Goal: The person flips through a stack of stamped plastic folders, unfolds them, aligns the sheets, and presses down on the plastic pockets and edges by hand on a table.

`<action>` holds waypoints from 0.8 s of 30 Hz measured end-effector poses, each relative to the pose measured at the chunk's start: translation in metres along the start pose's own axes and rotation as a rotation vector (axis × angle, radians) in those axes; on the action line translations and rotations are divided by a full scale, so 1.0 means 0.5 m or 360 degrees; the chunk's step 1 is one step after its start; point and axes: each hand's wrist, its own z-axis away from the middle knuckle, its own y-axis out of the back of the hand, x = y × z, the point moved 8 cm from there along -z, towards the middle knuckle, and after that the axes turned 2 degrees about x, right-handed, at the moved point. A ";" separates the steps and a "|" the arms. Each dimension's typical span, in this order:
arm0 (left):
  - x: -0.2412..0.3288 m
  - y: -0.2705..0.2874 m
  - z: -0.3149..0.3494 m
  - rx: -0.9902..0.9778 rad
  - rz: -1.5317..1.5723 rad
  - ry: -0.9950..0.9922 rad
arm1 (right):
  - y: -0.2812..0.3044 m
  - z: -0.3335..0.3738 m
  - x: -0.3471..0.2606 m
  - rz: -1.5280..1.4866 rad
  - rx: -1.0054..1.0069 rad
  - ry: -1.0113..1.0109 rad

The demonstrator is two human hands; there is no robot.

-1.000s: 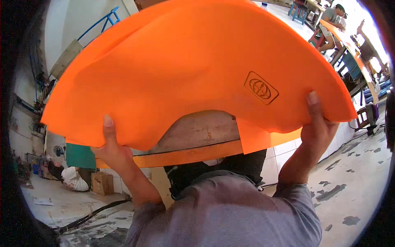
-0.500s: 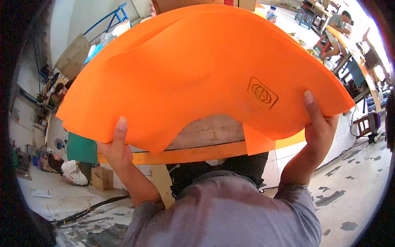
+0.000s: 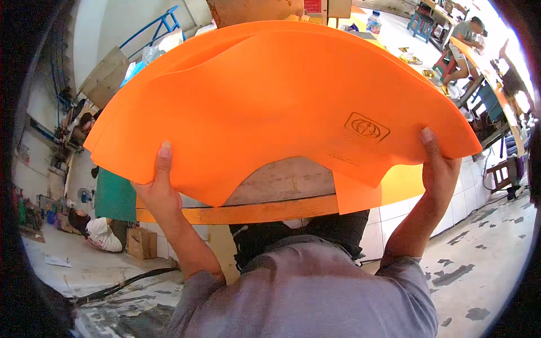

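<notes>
Between my two hands a stack of bright orange flexible sheets (image 3: pixel 270 96) is raised above the table, bowed into a wide arch. A dark stamped emblem in a rectangular frame (image 3: pixel 367 128) marks the top sheet toward the right. My left hand (image 3: pixel 162 179) grips the lower left edge, thumb on top and fingers hidden beneath. At the lower right edge my right hand (image 3: pixel 440 169) pinches the stack the same way. Below the arch shows the worn table top (image 3: pixel 282 181) with its orange-brown front edge. One orange corner (image 3: pixel 356 194) hangs over that edge.
A brown box-like object (image 3: pixel 253 11) and a plastic bottle (image 3: pixel 373 21) are beyond the stack. Green material (image 3: pixel 115 194) hangs at the table's left. Other people sit at the far right (image 3: pixel 468 34) and left (image 3: pixel 104 232). A cardboard box (image 3: pixel 141 243) stands on the floor.
The stack's far edge has come down, uncovering more of the objects behind it. The sheets sag more near my right hand, and more yellow-orange shows below there. Both hands keep their grip.
</notes>
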 end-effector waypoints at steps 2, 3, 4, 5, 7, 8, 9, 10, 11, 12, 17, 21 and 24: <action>0.000 0.002 -0.003 0.0022 -0.0021 -0.0034 | -0.006 0.004 -0.009 0.0081 0.0023 0.0089; -0.001 0.007 -0.004 0.0043 -0.0038 -0.0067 | -0.006 0.005 -0.012 0.0128 0.0040 0.0117; -0.002 0.012 -0.005 0.0066 -0.0055 -0.0100 | -0.003 0.004 -0.011 0.0186 0.0070 0.0119; -0.004 0.015 -0.007 0.0083 -0.0066 -0.0135 | -0.004 0.005 -0.012 0.0180 0.0064 0.0122; 0.001 0.023 -0.016 0.0113 -0.0081 -0.0178 | -0.007 0.005 -0.029 0.0283 0.0084 0.0192; 0.018 0.036 -0.029 0.0179 -0.0136 -0.0210 | -0.014 0.000 -0.039 0.0279 0.0070 0.0196; 0.039 0.051 -0.042 0.0244 -0.0193 -0.0249 | -0.020 -0.005 -0.048 0.0152 0.0069 0.0216; 0.059 0.063 -0.057 0.0257 -0.0201 -0.0258 | -0.027 -0.009 -0.054 0.0023 0.0067 0.0236; 0.084 0.076 -0.077 0.0247 -0.0217 -0.0282 | -0.036 -0.012 -0.060 0.0016 0.0058 0.0239; 0.107 0.089 -0.098 0.0235 -0.0233 -0.0308 | -0.055 -0.015 -0.056 -0.0113 -0.0043 0.0156; 0.194 0.184 -0.188 0.0347 -0.0758 -0.0420 | -0.172 0.026 -0.054 -0.0487 -0.0338 -0.0105; 0.269 0.255 -0.216 0.0307 -0.1297 -0.0552 | -0.313 0.105 -0.027 -0.0652 -0.0911 -0.0542; 0.289 0.314 -0.231 0.0337 -0.1565 -0.0601 | -0.398 0.160 0.001 -0.0614 -0.1127 -0.0620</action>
